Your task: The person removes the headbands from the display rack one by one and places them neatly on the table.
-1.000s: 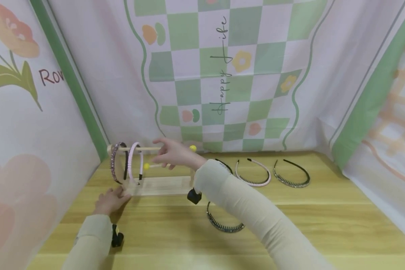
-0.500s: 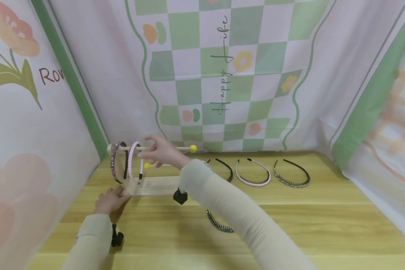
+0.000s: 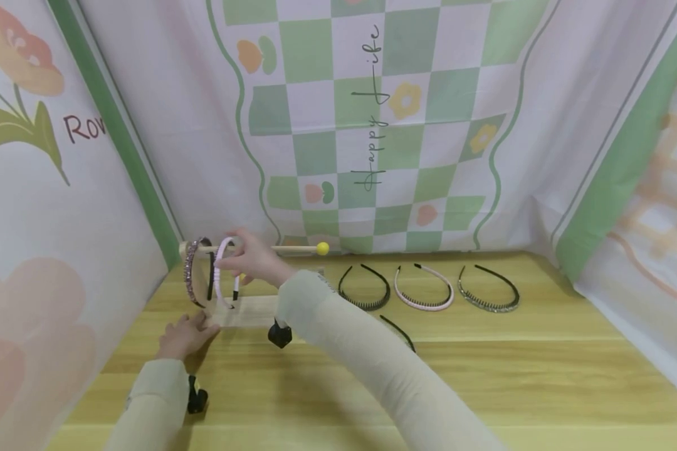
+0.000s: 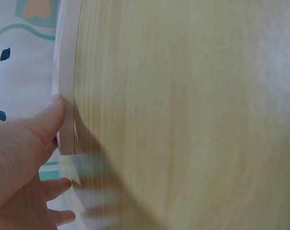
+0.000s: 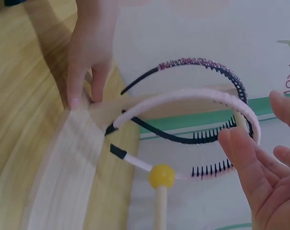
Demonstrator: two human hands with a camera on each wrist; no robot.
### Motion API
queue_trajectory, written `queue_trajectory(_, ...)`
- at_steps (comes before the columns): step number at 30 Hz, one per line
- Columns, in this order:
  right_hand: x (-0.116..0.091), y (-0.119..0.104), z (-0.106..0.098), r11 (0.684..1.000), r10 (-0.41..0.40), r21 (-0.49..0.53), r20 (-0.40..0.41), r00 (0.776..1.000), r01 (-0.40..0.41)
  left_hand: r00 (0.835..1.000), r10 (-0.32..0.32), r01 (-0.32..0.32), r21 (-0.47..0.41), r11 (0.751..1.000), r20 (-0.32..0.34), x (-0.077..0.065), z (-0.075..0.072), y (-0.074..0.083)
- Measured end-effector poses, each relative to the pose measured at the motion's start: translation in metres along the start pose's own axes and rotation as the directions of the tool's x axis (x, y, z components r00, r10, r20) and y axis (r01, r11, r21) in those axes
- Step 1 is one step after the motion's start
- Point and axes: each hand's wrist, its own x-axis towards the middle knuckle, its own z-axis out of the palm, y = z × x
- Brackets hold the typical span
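Note:
A wooden headband stand (image 3: 254, 312) has a top rod ending in a yellow ball (image 3: 323, 248). Over the rod hang a pink headband (image 3: 217, 282) and, further left, a glittery headband (image 3: 188, 272). My right hand (image 3: 258, 260) is at the pink headband, fingertips against or very close to its upper part; exact contact cannot be told. In the right wrist view, thumb and fingers are spread apart around that end of the band. My left hand (image 3: 183, 337) holds the front left corner of the stand's base, its thumb (image 4: 51, 112) against the edge.
On the wooden table (image 3: 513, 376) to the right lie a black headband (image 3: 367, 305), another pink headband (image 3: 429, 307) and a grey glittery headband (image 3: 491, 307). My right sleeve (image 3: 361, 338) mostly covers one more headband (image 3: 399, 331). A printed curtain (image 3: 383, 156) stands behind.
My right hand has moved left along the rod to the pink headband. The left hand stays at the base. The hanging headbands show no clear movement.

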Motion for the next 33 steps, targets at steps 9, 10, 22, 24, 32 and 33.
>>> queue_trajectory(9,0.002,0.002,0.009,0.998,-0.003,0.066,-0.045,0.999,0.006,1.000,-0.004,0.004,-0.015,1.000,0.011,-0.001,0.000,0.001)
queue_trajectory(10,0.002,0.002,0.010,0.997,0.000,0.075,-0.048,0.999,0.003,1.000,-0.004,0.004,-0.016,1.000,0.011,0.000,0.000,0.001)
queue_trajectory(22,0.007,0.004,0.019,0.998,0.005,0.065,-0.084,0.996,0.000,1.000,-0.012,0.012,-0.024,1.000,0.009,0.001,0.002,-0.002)
queue_trajectory(24,0.008,0.005,0.020,0.999,0.002,0.052,-0.089,0.996,0.002,1.000,-0.015,0.015,-0.029,0.999,0.009,0.001,0.002,-0.002)
queue_trajectory(32,0.011,0.005,0.016,1.000,0.013,0.020,-0.081,0.997,-0.012,1.000,-0.017,0.017,-0.035,0.999,0.008,0.000,0.000,-0.001)
queue_trajectory(33,0.011,0.004,0.015,1.000,0.015,0.023,-0.078,0.997,-0.013,1.000,-0.016,0.016,-0.033,0.999,0.008,0.000,0.000,-0.001)
